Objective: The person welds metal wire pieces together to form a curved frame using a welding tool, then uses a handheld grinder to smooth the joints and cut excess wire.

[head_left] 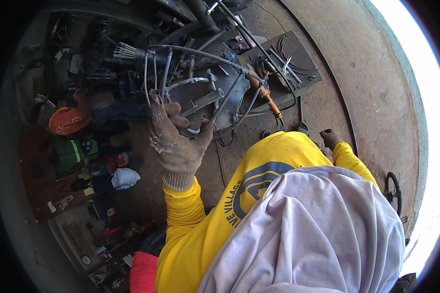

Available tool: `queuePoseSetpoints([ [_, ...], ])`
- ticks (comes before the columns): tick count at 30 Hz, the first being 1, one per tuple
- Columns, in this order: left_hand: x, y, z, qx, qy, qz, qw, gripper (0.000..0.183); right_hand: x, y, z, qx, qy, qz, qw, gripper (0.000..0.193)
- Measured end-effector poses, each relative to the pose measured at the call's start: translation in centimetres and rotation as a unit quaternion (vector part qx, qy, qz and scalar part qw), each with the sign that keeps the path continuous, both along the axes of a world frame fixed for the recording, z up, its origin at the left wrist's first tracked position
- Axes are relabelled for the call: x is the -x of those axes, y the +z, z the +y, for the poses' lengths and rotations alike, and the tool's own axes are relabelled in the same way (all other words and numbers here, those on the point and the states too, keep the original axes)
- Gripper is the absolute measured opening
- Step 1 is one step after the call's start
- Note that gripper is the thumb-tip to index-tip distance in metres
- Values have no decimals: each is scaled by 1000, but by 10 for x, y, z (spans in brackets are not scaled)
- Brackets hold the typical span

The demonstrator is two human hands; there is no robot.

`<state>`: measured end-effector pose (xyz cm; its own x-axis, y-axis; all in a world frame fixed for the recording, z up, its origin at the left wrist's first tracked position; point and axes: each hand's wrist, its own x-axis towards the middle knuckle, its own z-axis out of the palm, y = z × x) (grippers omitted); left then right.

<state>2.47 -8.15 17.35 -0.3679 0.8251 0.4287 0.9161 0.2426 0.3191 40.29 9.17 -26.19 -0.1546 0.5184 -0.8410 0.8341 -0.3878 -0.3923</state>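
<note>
Left hand splays at the edge of a metal frame, hold unclear; right hand, grip unreadable, hangs apart above workshop floor.

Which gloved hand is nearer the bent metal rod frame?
Left. The left hand is at the near edge of the rod frame; the right hand is well away, off to its right.
</note>
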Motion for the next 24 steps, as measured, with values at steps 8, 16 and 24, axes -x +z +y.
queuePoseSetpoints([
  [8, 4, 9, 5, 30, 15, 129, 991, 118, 5, -11, 7, -6, 1, 14, 1000, 48],
  [16, 14, -14, 7, 106, 21, 276, 955, 96, 15, 5, 15, 0, 27, 4, 1000, 49],
  [24, 16, -34, 5, 138, 6, 283, 949, 96, 12, 9, 9, 9, 27, 0, 1000, 50],
])
